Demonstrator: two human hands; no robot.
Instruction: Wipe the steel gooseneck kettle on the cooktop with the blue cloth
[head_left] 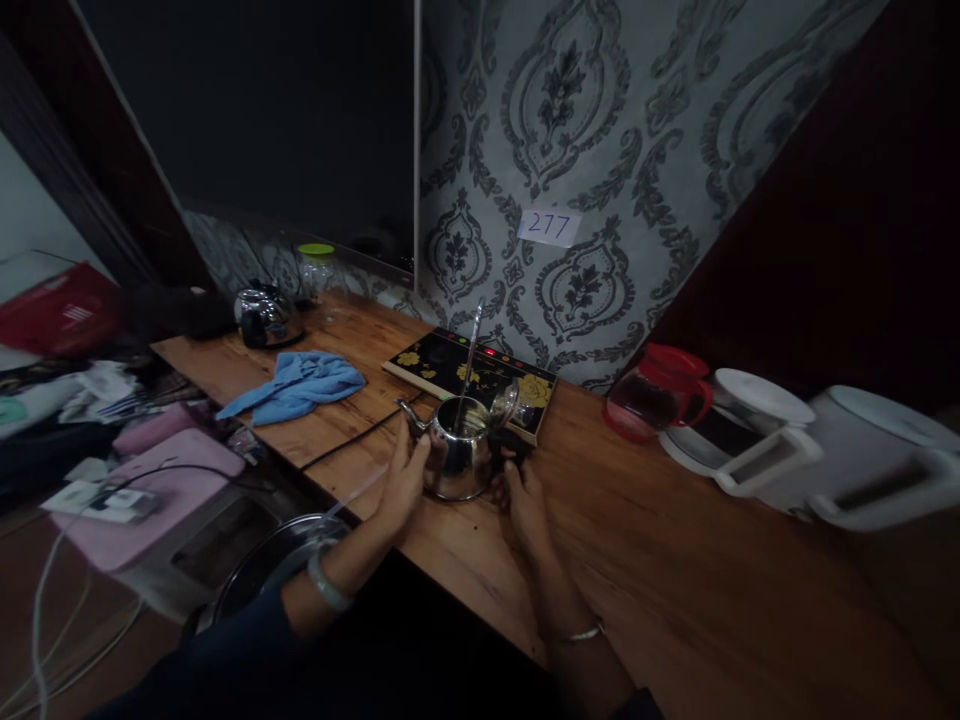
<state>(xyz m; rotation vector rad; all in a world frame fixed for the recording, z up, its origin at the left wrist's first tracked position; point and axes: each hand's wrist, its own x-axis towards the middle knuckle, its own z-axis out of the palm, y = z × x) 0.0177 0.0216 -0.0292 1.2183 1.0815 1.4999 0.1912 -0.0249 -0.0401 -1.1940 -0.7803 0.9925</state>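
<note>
Sitting between fingers [414, 462]: metal teapot [456, 466]

Silver teapot [456, 470], black cooktop [442, 363] with gold flowers [535, 388], blue cloth [309, 388], grey damask-patterned wallpaper [637, 190], brown wooden tabletop [622, 530]

The left forearm [364, 545] slants toward one o'clock into the left hand [405, 480], fingers [403, 432] raised toward twelve, thumb [424, 447] toward one. The right forearm [559, 590] slants toward eleven; the right hand [528, 495] is curled, thumb [514, 476] toward eleven, fingers bent inward toward nine.
</note>
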